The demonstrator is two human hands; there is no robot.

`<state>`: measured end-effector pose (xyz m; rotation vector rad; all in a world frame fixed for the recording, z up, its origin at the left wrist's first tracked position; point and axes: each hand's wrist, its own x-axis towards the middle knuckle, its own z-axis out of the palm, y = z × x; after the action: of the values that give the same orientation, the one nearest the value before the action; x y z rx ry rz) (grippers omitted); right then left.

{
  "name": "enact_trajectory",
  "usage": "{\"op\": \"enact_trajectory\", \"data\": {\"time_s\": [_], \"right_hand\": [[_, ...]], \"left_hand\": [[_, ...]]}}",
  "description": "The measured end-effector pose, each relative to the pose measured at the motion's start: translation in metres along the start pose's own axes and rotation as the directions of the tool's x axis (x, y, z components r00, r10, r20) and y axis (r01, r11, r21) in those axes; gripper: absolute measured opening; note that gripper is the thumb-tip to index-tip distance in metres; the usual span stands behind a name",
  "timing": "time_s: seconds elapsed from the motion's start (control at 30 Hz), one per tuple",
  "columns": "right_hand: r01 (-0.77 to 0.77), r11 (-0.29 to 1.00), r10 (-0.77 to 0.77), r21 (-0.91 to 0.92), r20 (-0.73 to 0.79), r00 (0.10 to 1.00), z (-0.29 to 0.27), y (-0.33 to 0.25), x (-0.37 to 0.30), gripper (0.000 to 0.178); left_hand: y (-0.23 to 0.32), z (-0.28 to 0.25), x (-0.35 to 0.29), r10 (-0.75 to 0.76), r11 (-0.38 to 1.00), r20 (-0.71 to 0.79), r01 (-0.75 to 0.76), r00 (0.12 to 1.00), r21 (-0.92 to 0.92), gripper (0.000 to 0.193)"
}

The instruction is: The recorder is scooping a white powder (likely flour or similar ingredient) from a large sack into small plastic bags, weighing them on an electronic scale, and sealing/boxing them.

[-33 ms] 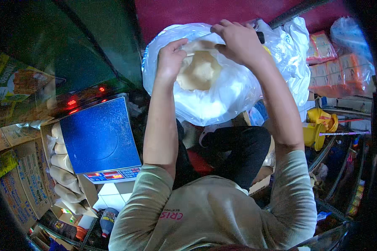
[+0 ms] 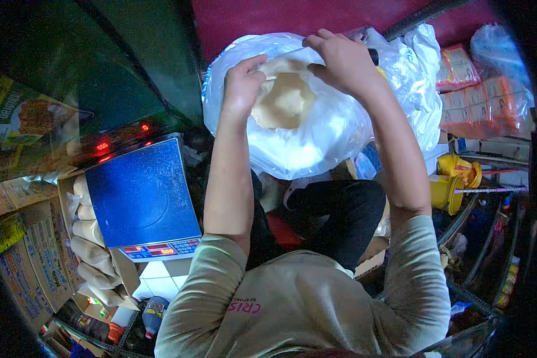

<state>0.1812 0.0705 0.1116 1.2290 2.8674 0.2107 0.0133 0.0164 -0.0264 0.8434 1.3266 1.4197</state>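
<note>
A large white plastic bag (image 2: 298, 152) stands in front of me with its mouth folded back, and pale cream powder (image 2: 283, 101) shows inside. My left hand (image 2: 243, 83) is at the left of the mouth, thumb and forefinger pinched together on thin clear plastic film (image 2: 280, 62). The film stretches across the far part of the opening toward my right hand. Over the far right of the mouth, my right hand (image 2: 342, 59) is bent at the wrist, its thumb and fingers apart near the film. Its palm side is hidden.
At left stands a digital scale with a blue platform (image 2: 143, 191), beside a cardboard box (image 2: 122, 268) of filled cream-coloured packs (image 2: 89, 232). A crumpled white bag (image 2: 420, 89), orange packs in plastic (image 2: 489, 107) and a yellow container (image 2: 447, 194) are at right.
My right hand and forearm have shifted very slightly, the fingertips a touch to the right. My left hand, the bag and the scale look the same.
</note>
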Motion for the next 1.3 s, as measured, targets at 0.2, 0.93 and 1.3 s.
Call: {"op": "enact_trajectory", "data": {"time_s": [0.2,0.93,1.3], "right_hand": [[-0.225,0.968,0.202,0.113,0.188,0.961,0.040,0.013,-0.035,0.048],[0.089,0.971,-0.066,0.224,-0.105,0.992,0.106,-0.018,-0.002,0.020],[0.206,0.898,-0.096,0.388,-0.283,0.954,0.107,-0.019,-0.013,0.013]], "left_hand": [[-0.015,0.002,0.006,0.041,0.998,-0.017,-0.040,0.999,0.042,0.041],[-0.010,0.007,0.004,-0.020,0.998,0.047,0.018,0.999,0.054,0.043],[0.002,-0.005,-0.001,-0.038,0.653,0.041,-0.006,0.998,0.758,0.036]]}}
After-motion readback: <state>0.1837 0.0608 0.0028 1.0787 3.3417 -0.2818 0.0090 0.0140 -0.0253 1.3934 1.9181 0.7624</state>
